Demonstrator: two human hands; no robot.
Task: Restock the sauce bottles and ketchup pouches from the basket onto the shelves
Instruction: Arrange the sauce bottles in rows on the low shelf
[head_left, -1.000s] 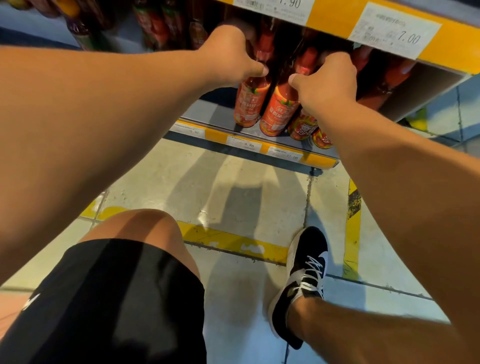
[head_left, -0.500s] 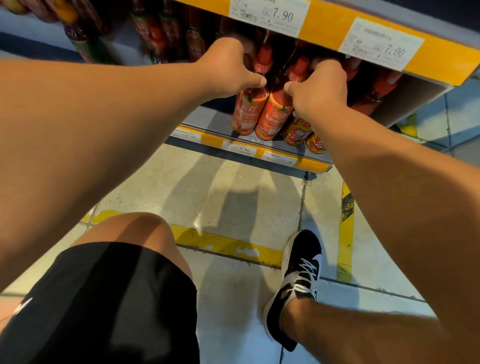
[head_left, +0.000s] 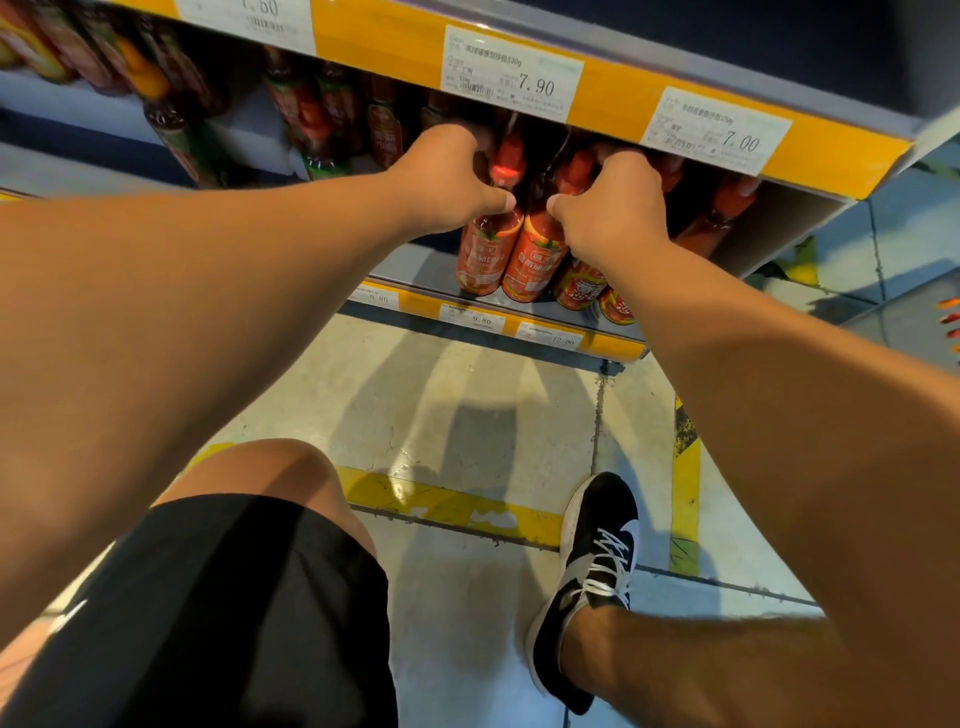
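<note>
While both arms reach under the upper shelf edge (head_left: 597, 98), left hand (head_left: 447, 179) grips one sauce bottle (head_left: 488, 244) by its neck and right hand (head_left: 610, 208) grips the neighbouring bottle (head_left: 535, 260); fingers hidden behind the knuckles. Bottles stand on the lower shelf (head_left: 415, 270), centre frame. Caps partly occluded; upper-left bottles blurred.

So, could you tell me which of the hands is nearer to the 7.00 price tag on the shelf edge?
Right. The right hand grips a bottle just below and left of the 7.00 price tag; the left hand is farther left, under the 7.90 tag.
</note>
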